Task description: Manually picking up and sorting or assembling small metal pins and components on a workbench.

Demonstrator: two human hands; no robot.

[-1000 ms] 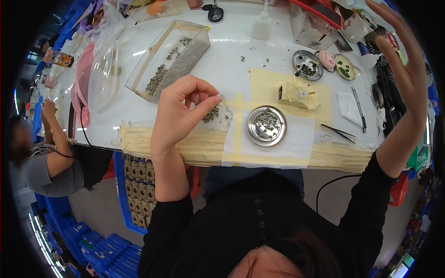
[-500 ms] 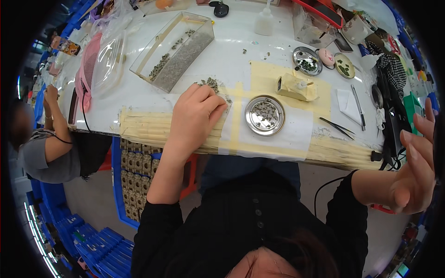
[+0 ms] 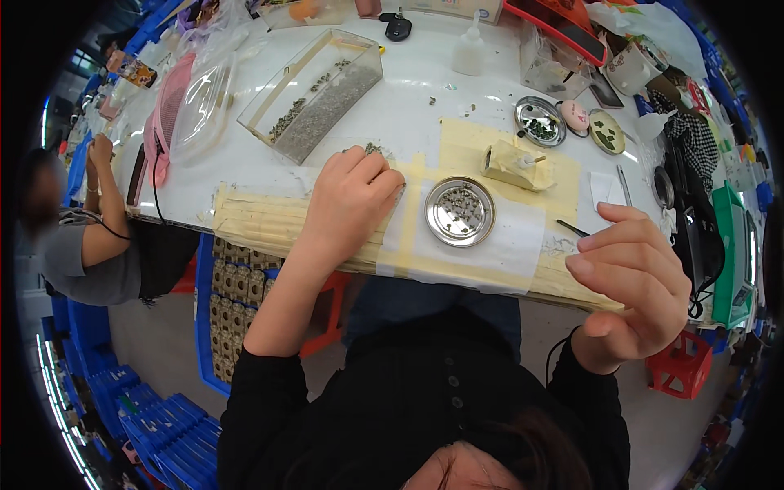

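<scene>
Over at the table, the left hand (image 3: 349, 192) is bending its fingers down at the small heap of greyish pieces (image 3: 373, 149), which is peeking out just beyond the knuckles. Half a second ago it was sitting in much the same spot, though now it is hiding more of the heap; a second ago it was higher, thumb and forefinger meeting. Its fingertips are hidden, so I can't tell whether they are gripping a piece.

The right hand (image 3: 633, 282) is making the bigger change: raised high at first, then out past the table's corner, it is now hanging over the front edge, fingers loosely spread and empty. It is covering most of the black tweezers (image 3: 572, 228), which were in plain view before. Between the hands, nearer the left, the round metal dish (image 3: 438, 226) is holding more scattered pieces.
</scene>
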